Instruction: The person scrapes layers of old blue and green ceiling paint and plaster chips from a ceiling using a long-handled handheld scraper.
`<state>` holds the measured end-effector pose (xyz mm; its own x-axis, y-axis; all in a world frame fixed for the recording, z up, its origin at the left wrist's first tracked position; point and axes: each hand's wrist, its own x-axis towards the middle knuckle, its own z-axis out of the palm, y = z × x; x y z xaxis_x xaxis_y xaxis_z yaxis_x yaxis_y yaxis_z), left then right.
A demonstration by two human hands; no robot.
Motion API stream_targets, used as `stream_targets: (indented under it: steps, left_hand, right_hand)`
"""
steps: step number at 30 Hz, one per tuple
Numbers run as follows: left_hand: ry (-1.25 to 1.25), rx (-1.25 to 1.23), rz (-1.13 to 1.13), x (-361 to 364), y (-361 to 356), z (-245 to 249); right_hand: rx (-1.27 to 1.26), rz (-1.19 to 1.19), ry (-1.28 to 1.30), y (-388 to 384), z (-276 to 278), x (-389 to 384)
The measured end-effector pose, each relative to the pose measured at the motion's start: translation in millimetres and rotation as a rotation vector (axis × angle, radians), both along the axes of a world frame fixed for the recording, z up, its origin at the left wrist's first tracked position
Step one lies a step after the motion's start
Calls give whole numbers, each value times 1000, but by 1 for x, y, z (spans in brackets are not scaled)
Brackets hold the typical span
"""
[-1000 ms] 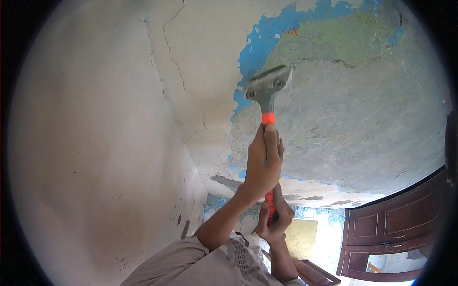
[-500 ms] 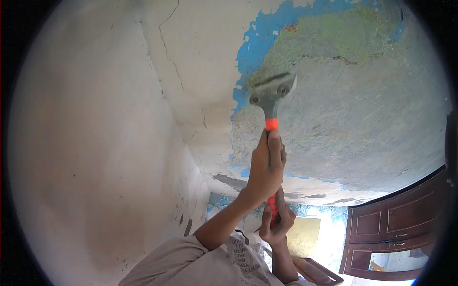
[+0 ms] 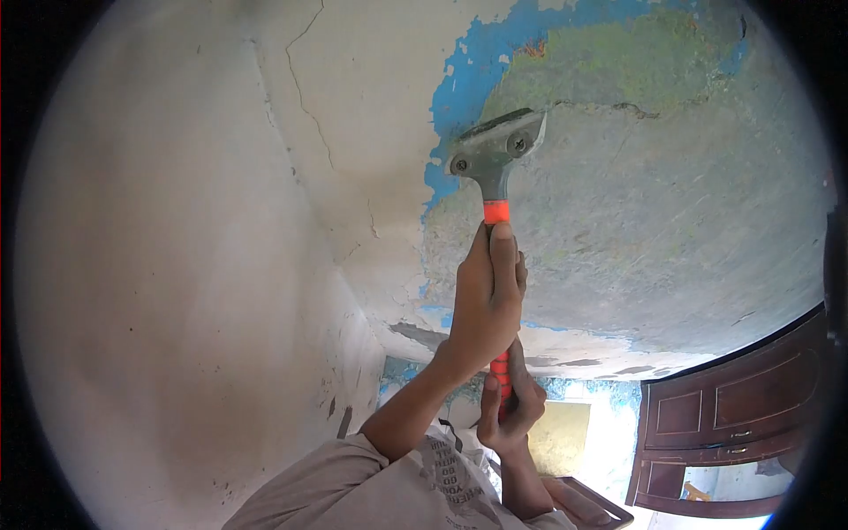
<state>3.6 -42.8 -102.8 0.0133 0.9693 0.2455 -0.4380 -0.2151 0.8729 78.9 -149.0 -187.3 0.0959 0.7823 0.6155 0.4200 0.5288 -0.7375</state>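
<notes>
A long-handled scraper (image 3: 496,157) with a wide grey head and a red-orange collar stands upright in the view, its blade edge against the patch of bare grey-green plaster (image 3: 609,185), beside the strip of blue paint (image 3: 468,79). My left hand (image 3: 488,296) is wrapped round the upper handle, just below the collar. Lower down, my right hand (image 3: 512,411) grips the red ribbed part of the handle. Whether the blade presses on the surface is hard to tell.
Cream-coloured surface (image 3: 380,97) with thin cracks lies left of the blue strip. A pale wall (image 3: 177,265) fills the left side. Dark wooden cabinets (image 3: 760,397) stand at the lower right, near a yellowish panel (image 3: 561,439) and a bright opening.
The scraper head has moved up and slightly left across the surface, and both hands have shifted a little with it. Both still hold the handle.
</notes>
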Motion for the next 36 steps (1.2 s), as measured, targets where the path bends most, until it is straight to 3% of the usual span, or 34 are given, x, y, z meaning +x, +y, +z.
stream_targets:
  steps: [5, 9, 14, 18, 22, 26, 33, 36]
  left_hand:
    - [28, 31, 29, 11, -1, -27]
    - [-57, 8, -12, 2, 2, -4]
    - [-67, -47, -23, 14, -6, -30]
    - [-127, -92, -11, 15, -2, -19]
    - [-99, -35, 10, 12, 1, -13]
    - [-153, -111, 0, 24, -4, -29]
    - [-199, -104, 42, 31, -3, -21]
    - [-222, -97, 26, 42, -6, -34]
  right_hand:
    - [-56, -24, -42, -7, -6, 4]
    - [-30, -11, -75, -1, 2, 7]
    - [-73, -43, -81, -11, -12, 14]
    - [-10, -31, -112, 0, -5, 19]
    - [-193, 25, -165, -3, 8, 26]
    - [-24, 44, -153, -4, -17, 35]
    - [-173, 78, -220, 0, 5, 51]
    - [-131, 60, -245, -6, -11, 63]
